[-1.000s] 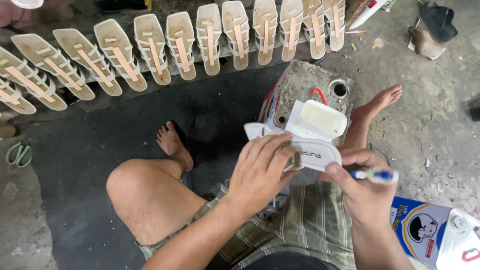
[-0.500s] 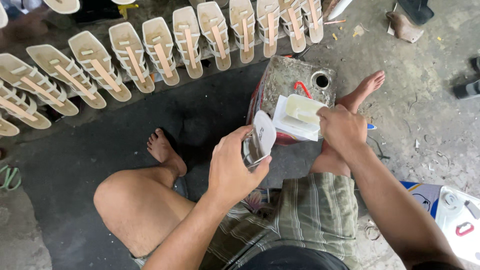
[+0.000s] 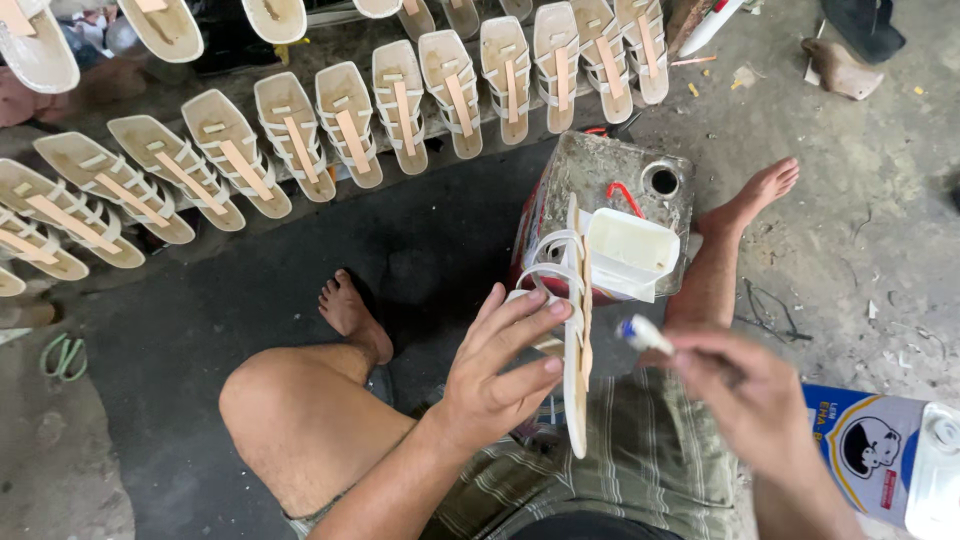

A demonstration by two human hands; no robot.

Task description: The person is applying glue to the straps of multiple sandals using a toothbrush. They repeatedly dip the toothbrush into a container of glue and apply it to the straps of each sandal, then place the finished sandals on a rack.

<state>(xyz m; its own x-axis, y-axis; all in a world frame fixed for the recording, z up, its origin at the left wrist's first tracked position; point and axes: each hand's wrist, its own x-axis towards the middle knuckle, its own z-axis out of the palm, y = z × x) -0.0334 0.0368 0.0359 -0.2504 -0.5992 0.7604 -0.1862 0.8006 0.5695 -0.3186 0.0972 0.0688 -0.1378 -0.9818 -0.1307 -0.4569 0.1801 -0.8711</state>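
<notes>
While the left hand grips a cream strappy sandal edge-on above the lap, fingers spread along its sole, the blurred right hand pinches a small white-tipped applicator just beside it. Behind stands a worn metal can bearing a white tub.

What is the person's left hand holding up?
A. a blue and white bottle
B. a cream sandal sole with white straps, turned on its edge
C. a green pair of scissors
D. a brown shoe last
B: the left hand grips a cream sandal sole with white straps, held edge-on above the lap, while the right hand holds a small white-tipped applicator beside it.
</notes>
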